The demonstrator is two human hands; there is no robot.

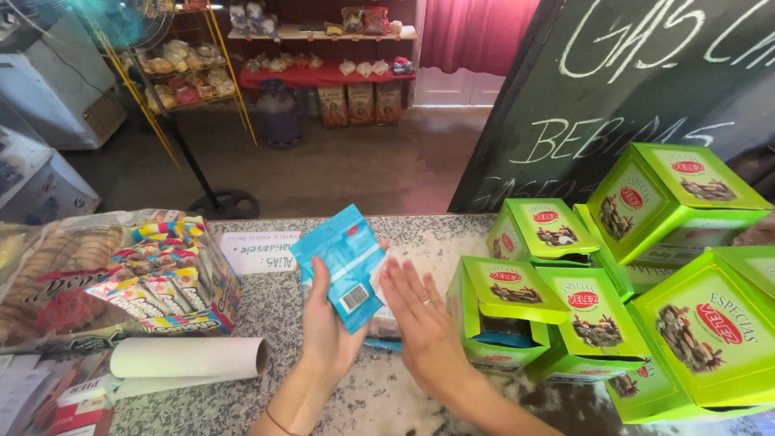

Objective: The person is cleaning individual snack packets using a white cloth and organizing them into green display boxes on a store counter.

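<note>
Resting on a speckled grey stone counter [323,404], the left hand [327,323] is seen grasping a small flat blue plastic sachet [343,258], which is held tilted above the counter with its barcode side up. The right hand [424,323] is laid flat with fingers spread, released and gripping nothing, just beside the sachet and over a few more packets. Bright green cardboard boxes [565,307] are stacked to the right, one standing open. A colourful display carton of sweets [173,274] and a white paper roll [190,357] are placed to the left.
</note>
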